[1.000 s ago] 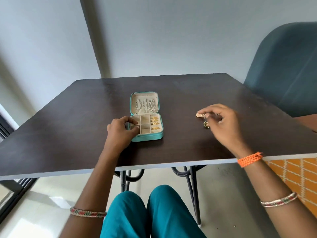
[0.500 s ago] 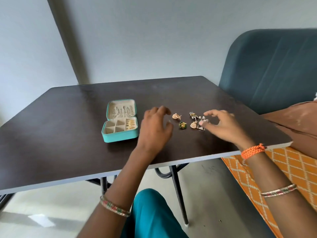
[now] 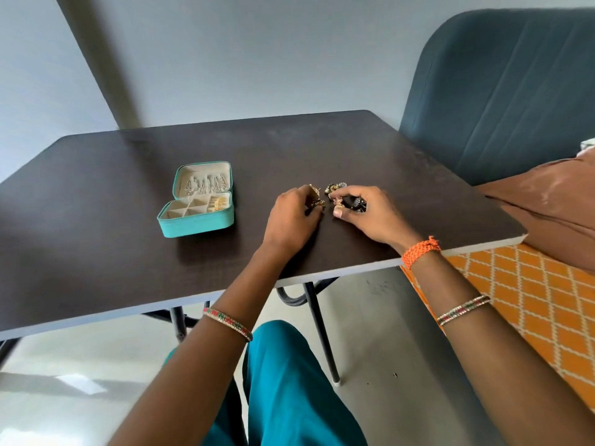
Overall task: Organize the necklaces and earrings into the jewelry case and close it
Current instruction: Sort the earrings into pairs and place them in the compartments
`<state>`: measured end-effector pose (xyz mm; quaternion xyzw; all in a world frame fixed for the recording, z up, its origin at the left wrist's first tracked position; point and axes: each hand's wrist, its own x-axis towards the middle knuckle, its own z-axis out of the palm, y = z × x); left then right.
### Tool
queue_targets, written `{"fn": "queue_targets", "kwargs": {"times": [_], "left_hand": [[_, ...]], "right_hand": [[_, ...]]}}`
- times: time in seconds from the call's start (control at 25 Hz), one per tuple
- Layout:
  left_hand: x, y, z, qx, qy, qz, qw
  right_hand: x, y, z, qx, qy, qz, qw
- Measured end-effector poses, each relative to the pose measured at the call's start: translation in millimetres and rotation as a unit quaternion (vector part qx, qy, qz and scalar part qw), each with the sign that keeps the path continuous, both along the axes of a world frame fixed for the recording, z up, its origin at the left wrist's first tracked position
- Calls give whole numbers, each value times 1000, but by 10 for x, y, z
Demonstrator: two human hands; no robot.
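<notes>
Both hands sit on the dark desk (image 3: 96, 201) at the earrings (image 3: 335, 193), a small loose cluster right of centre. Left hand (image 3: 291, 217) curls its fingers over a gold earring (image 3: 314, 196) at the cluster's left edge and looks to be pinching it; the grip itself is partly hidden behind the knuckles. Right hand (image 3: 370, 214) curls round the dark and silver pieces at the cluster's right side, thumb tip down on the desk, gripping at least one.

The jewelry case (image 3: 198, 201) lies open, well to the left of both hands, lid tilted back. Necklaces (image 3: 206, 185) hang in the lid; a few gold pieces sit in the right-hand compartments (image 3: 219, 204); the left compartments look bare. Case's long axis runs away from the person, slightly skewed.

Left hand is nearer the case, so the carry to the case probably goes leftward with that hand. Both forearms reach forward over the near desk edge, wrists low, palms down. Case not yet closed.
</notes>
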<state>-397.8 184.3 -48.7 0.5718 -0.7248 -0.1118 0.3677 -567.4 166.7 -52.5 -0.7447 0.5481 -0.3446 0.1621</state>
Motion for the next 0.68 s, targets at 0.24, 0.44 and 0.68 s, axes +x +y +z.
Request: {"fn": "queue_targets", "kwargs": {"times": [0.24,0.44,0.68], "left_hand": [[26,8,2,21,65,7,998],[41,-27,3,27,170,11,985],[86,-27,19,64,359,-56,929]], "right_hand": [[-10,8,-25,-23,4,-9,1000],[89,-15,10,-146,-11,-94,985],[25,-30,46,-147,-273,-113,944]]}}
